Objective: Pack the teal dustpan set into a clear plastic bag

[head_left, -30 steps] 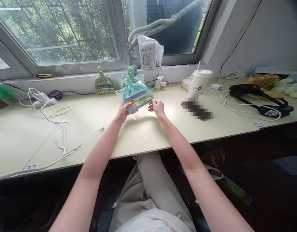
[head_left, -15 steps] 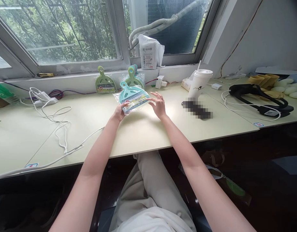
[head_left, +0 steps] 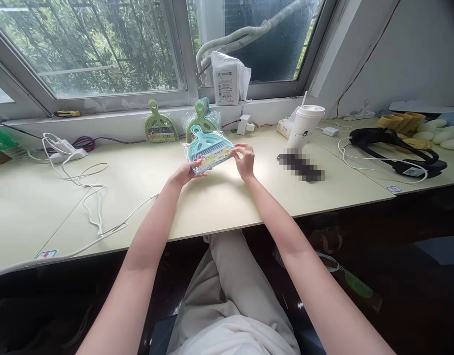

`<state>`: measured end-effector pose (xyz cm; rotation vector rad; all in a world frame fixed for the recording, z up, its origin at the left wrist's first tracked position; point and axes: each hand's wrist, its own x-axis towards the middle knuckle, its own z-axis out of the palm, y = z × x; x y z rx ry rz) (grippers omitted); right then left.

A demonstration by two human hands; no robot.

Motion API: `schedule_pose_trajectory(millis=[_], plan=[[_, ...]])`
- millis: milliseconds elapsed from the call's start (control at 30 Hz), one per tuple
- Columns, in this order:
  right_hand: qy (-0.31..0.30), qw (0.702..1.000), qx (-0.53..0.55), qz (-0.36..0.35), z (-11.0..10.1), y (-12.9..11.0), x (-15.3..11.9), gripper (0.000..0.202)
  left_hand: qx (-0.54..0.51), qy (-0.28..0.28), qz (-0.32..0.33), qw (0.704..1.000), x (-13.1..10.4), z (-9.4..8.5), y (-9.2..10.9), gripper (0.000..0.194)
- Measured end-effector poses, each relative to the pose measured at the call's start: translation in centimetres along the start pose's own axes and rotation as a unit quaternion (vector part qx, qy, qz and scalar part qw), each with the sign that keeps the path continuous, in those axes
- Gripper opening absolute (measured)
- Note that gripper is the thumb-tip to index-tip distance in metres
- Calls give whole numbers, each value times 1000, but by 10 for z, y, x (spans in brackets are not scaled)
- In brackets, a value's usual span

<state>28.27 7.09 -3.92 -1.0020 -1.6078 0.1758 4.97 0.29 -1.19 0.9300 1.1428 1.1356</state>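
Nearest the camera, both forearms run forward from the lap over the near edge of the pale desk (head_left: 219, 207) and converge on one item.

Left hand (head_left: 185, 172): closed on the near-left corner of a teal mini dustpan-and-brush set in a clear wrapper (head_left: 209, 146), thumb on top, fingers underneath. Right hand (head_left: 243, 159): pinching the right edge of the same wrapper, fingertips curled in. The hands sit apart, one at each side of the set — neither is empty.

The set is held just above the desk, directly ahead of the hands and between them. Its broad bristle edge faces the person; its looped handle points away toward the window, leaning slightly left. The long axis therefore runs near to far, across the line between the two hands. Both hands are in contact; the left grips the near corner, the right sits a little further out along the side.

Just beyond the hands, a stack of similar green wrapped sets (head_left: 201, 116) leans against the window ledge, and a single green set (head_left: 159, 129) stands to the left of that, well apart from the hands.

Right of the right hand — a white lidded cup with a straw (head_left: 305, 127). Far left of the left hand, white cables (head_left: 89, 195) trail across the desk.
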Motion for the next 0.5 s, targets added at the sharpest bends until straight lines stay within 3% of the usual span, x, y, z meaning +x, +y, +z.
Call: schedule_pose_trajectory(millis=[133,400,500], plan=[[11,1000,-13,-27,-4,-4,-2,20,7,-24,12,1000,0,-1,-1,36],[-5,1000,10,26,-6,-3,-1,25,51,-109,50,991,0,-3,-6,39],[-36,997,32,57,-3,0,0,25,70,-117,68,988,2,-6,-7,44]])
